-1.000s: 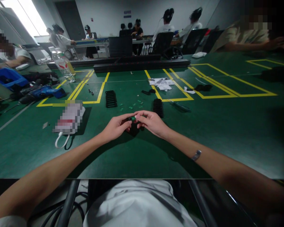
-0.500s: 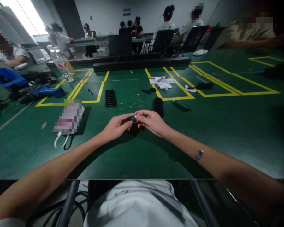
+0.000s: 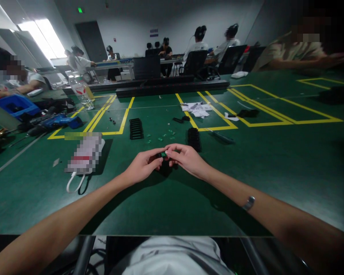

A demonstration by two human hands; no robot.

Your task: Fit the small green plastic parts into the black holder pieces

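Note:
My left hand (image 3: 145, 165) and my right hand (image 3: 186, 158) meet above the green table (image 3: 166, 206). Between their fingertips is a small green circuit board (image 3: 163, 154), with a dark part beside it at the left fingers. Both hands are closed around these, and the fingers hide most of the dark part. Just beyond the hands, several loose green circuit boards (image 3: 162, 138) lie scattered. A black slotted rack (image 3: 136, 128) lies to their left, and a row of black parts (image 3: 193, 139) sits to their right.
A white power bank (image 3: 87, 152) with a cable loop lies left. Behind it are a blue power drill (image 3: 54, 121), a blue bin (image 3: 15, 106) and a plastic bottle (image 3: 81, 91). Crumpled paper (image 3: 197, 109) and a dark pen-like tool (image 3: 222, 137) lie to the right. Several people sit beyond.
The camera view has tilted up, so everything sits lower in the picture. My hands keep their hold on the small green board, with only slight finger movement.

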